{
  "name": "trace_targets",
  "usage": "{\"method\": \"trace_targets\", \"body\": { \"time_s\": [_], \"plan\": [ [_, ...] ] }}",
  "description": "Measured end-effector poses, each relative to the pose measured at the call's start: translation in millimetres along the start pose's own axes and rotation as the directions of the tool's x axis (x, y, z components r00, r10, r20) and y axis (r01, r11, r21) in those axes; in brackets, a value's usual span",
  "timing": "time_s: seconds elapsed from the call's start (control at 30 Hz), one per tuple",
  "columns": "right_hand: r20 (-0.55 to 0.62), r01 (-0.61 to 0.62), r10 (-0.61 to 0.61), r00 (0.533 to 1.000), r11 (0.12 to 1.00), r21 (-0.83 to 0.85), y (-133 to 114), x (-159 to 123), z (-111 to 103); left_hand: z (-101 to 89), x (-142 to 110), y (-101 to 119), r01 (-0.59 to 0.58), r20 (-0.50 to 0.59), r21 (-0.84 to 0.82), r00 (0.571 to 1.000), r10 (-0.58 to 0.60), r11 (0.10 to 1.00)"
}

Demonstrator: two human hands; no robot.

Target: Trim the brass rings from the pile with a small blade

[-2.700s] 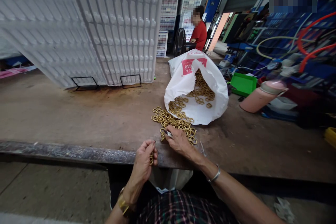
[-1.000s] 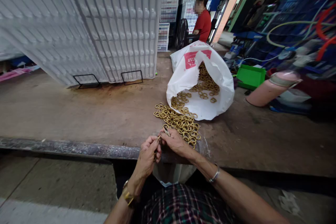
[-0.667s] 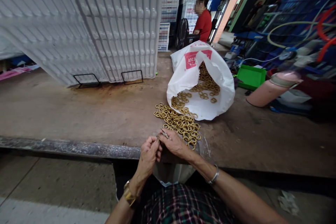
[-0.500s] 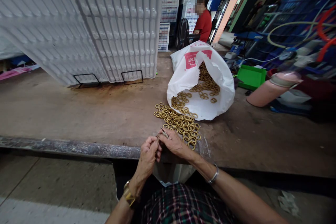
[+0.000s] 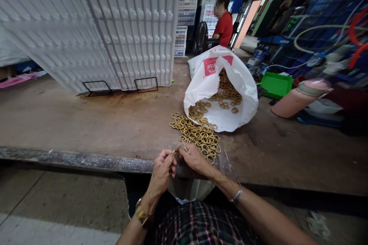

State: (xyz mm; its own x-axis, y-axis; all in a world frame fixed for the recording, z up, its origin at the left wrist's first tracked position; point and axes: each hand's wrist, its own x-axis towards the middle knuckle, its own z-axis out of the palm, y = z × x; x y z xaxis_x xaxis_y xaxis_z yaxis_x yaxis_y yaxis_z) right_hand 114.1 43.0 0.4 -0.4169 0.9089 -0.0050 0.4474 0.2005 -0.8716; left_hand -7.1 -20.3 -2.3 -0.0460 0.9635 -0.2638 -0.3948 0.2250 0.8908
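My left hand [image 5: 163, 166] pinches a gold-coloured ring [image 5: 173, 152] between thumb and fingertips, just over the table's front edge. My right hand [image 5: 194, 157] is closed round a small, thin pointed metal tool [image 5: 184, 147]; its exact kind is too small to make out. A narrow gap separates the fingertips of both hands. Beyond the right hand lies a loose pile of gold rings [image 5: 198, 132]. It spills from the mouth of a white plastic sack [image 5: 244, 111] lying on its side, with more rings inside.
White moulded plastic trays [image 5: 135, 26] stand upright at the back left, beside black wire supports [image 5: 146, 84]. To the right are a green tray [image 5: 276, 85] and a pink bottle [image 5: 300, 98]. The wooden table [image 5: 86, 122] ends just before my body. A person in red [image 5: 225, 26] sits beyond.
My right hand has drawn slightly to the right, away from the left. The ring in my left fingertips now shows more clearly. The pile and sack look the same.
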Motion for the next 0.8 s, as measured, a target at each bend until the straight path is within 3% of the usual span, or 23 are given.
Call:
{"method": "trace_targets", "body": {
  "time_s": [0.13,0.27,0.53,0.67,0.8],
  "plan": [
    [0.085,0.123,-0.101,0.991,0.941,-0.316,3,-7,-2,0.0,1,-2,-0.019,-0.029,0.011,0.999,0.019,1.0],
    [0.167,0.153,-0.077,0.983,0.845,-0.512,1,-11,-4,0.5,2,-4,-0.051,-0.045,0.086,0.998,0.055,0.995],
    [0.248,0.144,0.013,0.969,0.784,-0.604,-6,-7,-6,1.6,1,-3,-0.028,-0.09,0.174,0.995,0.045,0.984],
    [0.216,0.132,0.009,0.976,0.764,-0.631,-4,-4,-2,-1.0,-3,-2,-0.026,-0.058,0.112,0.998,0.033,0.993],
    [0.14,0.066,0.022,0.99,0.8,-0.596,4,3,0,-0.6,-12,2,-0.01,-0.001,0.003,1.0,0.01,1.0]
  ]
}}
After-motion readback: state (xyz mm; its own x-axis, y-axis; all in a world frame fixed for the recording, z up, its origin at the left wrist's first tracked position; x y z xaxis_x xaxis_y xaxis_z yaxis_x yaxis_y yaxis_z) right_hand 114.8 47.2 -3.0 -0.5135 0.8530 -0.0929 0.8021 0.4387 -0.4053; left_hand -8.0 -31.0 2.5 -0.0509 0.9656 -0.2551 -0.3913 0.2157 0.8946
